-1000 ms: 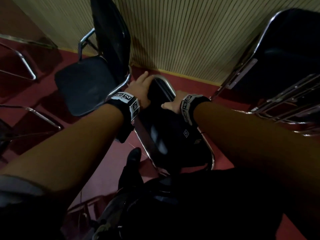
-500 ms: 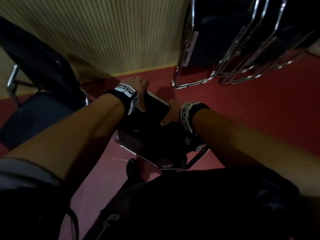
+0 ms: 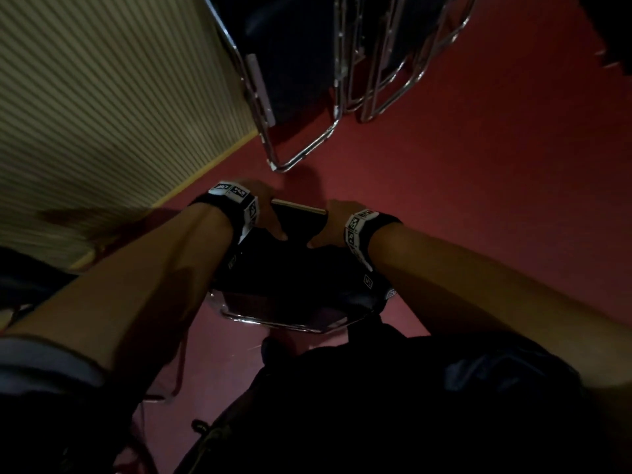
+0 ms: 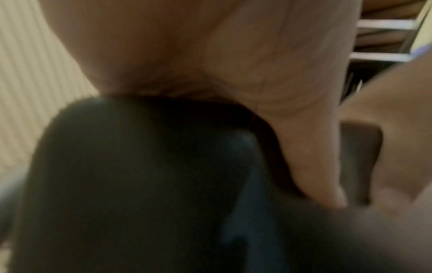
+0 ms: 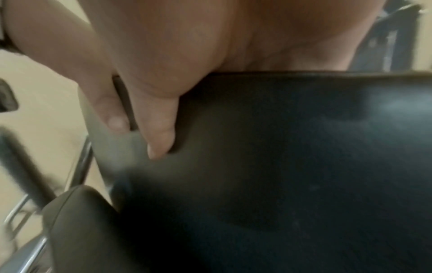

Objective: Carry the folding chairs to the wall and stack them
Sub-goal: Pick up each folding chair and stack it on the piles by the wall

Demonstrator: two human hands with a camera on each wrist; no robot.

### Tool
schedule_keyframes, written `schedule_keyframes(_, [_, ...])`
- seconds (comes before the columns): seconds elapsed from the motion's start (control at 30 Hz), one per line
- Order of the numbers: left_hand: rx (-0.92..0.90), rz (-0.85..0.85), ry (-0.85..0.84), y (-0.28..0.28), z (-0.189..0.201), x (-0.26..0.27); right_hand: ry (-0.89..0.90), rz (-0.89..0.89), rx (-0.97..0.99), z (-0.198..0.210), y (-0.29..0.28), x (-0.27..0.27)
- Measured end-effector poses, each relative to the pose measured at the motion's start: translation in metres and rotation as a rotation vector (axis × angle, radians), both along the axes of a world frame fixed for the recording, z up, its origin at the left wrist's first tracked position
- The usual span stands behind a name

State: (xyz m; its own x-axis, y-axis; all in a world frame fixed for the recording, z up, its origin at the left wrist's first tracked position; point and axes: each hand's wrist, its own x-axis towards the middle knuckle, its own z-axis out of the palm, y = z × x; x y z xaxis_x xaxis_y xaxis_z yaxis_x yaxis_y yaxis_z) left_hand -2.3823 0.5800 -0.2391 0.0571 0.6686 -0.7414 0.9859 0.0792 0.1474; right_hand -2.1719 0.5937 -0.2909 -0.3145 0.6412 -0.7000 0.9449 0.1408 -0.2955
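I hold a black padded folding chair (image 3: 294, 271) with a chrome frame in front of my body, over the red floor. My left hand (image 3: 265, 213) grips the left end of its backrest top, thumb on the near face. My right hand (image 3: 330, 222) grips the right end the same way. In the left wrist view the left hand (image 4: 268, 92) wraps over the dark backrest (image 4: 140, 175). From the right wrist, the right hand (image 5: 163, 92) curls over the backrest edge (image 5: 292, 147). A stack of black chairs (image 3: 307, 56) leans by the ribbed wall (image 3: 102, 97) ahead.
Chrome legs of the stacked chairs (image 3: 386, 97) reach down to the red floor (image 3: 496, 183) just beyond my hands. The ribbed wall runs along the left with a yellow skirting strip (image 3: 212, 165). My dark trousers and a shoe (image 3: 273, 350) are below the carried chair.
My view has swung right and forward: the open chair on the left has left the frame and the stack by the wall is now closer, straight ahead. Both hands keep their grip on the backrest.
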Motion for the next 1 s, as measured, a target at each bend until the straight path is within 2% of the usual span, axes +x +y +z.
schedule_keyframes(0.23, [-0.026,-0.029,0.102,0.077,-0.002,0.1,0.027,0.083,-0.139,0.001,0.079,0.096])
schedule_keyframes(0.33, [0.005,-0.03,0.154,0.115,0.0,0.146,0.115,0.029,-0.161,0.003,0.11,0.144])
schedule_keyframes(0.53, [0.039,-0.118,0.159,0.208,0.015,0.24,0.133,-0.002,-0.133,0.023,0.191,0.24])
schedule_keyframes(0.63, [0.083,-0.212,0.13,0.249,0.029,0.288,0.076,-0.051,-0.108,0.034,0.232,0.289])
schedule_keyframes(0.77, [0.231,-0.284,0.074,0.297,0.045,0.342,-0.013,-0.112,-0.02,0.051,0.276,0.348])
schedule_keyframes(1.0, [0.288,-0.27,0.01,0.367,0.037,0.386,-0.132,-0.212,0.1,0.067,0.34,0.397])
